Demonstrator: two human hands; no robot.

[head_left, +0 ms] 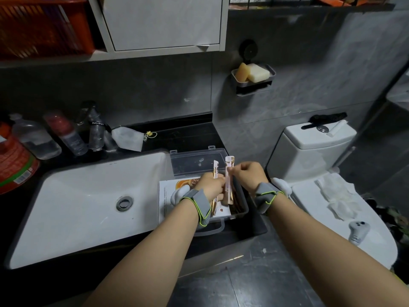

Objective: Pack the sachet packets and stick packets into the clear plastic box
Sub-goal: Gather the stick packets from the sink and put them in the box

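A clear plastic box (242,210) stands on the dark counter right of the sink, its lid (194,161) folded back. My left hand (210,187) grips a pink stick packet (215,168) upright over the box. My right hand (249,175) pinches another pink stick packet (229,173), which reaches down into the box. A flat white sachet packet (170,193) with an orange picture lies under my left wrist, partly across the box's left side. More packets lie inside the box, mostly hidden by my hands.
A white sink (88,202) fills the counter to the left, with bottles (70,136) and a white pouch (127,138) behind it. A toilet (314,156) stands at the right, with tissues (336,196) and a white controller (358,231) on its lid. A soap dish (253,76) hangs on the wall.
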